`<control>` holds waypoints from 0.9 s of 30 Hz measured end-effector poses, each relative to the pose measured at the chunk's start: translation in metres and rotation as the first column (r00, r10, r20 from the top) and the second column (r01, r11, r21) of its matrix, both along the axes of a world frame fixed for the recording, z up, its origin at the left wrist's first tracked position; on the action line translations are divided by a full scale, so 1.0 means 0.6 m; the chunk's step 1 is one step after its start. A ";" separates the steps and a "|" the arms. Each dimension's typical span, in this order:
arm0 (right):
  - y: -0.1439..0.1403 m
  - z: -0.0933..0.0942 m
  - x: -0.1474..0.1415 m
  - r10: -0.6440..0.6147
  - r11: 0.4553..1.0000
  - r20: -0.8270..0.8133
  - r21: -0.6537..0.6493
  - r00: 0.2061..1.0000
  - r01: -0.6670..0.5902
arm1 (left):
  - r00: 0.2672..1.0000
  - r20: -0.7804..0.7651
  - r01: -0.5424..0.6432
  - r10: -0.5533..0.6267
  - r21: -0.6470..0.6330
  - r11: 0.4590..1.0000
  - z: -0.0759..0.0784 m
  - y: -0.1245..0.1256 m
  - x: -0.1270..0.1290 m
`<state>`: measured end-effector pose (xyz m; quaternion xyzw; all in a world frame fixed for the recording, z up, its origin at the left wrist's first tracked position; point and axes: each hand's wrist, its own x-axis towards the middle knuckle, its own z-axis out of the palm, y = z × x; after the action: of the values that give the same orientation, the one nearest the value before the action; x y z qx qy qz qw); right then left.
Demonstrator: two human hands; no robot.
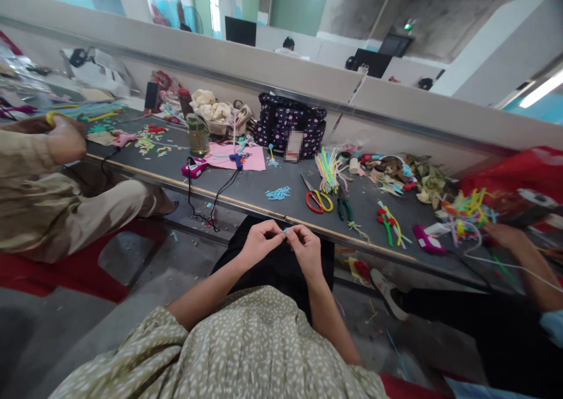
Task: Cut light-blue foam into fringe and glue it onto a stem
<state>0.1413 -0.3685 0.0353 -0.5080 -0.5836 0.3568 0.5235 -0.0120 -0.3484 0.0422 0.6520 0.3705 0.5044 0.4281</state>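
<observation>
craft bench, both hands on a tiny blue piece

big hall w/ concrete ceiling, teal and green walls, pale low partition [281,79] running the whole length behind the dark grey table [259,190]. table is long, wood-edged, tilted across the view. landmark = polka-dot bag [289,124] at the back of the table. left of bag: cream cloth bundle, glass jar [197,134], pink sheet [237,157] w/ blue glue gun on it. in front of bag: light blue scrap [278,193], red/yellow scissors [319,200], green pliers [344,206]. right of bag: neon pipe cleaners [328,169], dried leaves, red bag far right. label on the bag is blurred, no writing readable anywhere. co-workers: one person's arm far left of bag, another's hand far right. well in front of bag, below the table edge over the lap: left hand [259,242] and right hand [307,249], fingertips pinched narrow, meeting on a small blue piece [286,230] held between them.
</observation>
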 end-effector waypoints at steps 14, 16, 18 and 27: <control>-0.005 -0.001 -0.010 -0.099 0.994 0.101 0.066 0.990 0.092 | 0.819 -0.434 0.004 0.376 0.660 0.751 -0.013 0.003 -0.004; -0.004 -0.006 -0.009 -0.102 0.994 0.083 0.050 0.991 0.098 | 0.768 -0.465 0.031 0.441 0.714 0.699 -0.011 0.003 -0.004; -0.003 -0.009 -0.007 -0.096 0.995 0.051 0.026 0.994 0.094 | 0.735 -0.496 0.071 0.463 0.735 0.674 -0.005 0.001 -0.005; -0.004 0.003 -0.005 -0.114 0.993 0.099 0.051 0.989 0.109 | 0.829 -0.464 0.076 0.314 0.649 0.757 -0.003 -0.002 -0.001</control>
<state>0.1384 -0.3706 0.0373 -0.5453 -0.5882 0.2871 0.5237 -0.0127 -0.3495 0.0404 0.8478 0.3236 0.4197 0.0200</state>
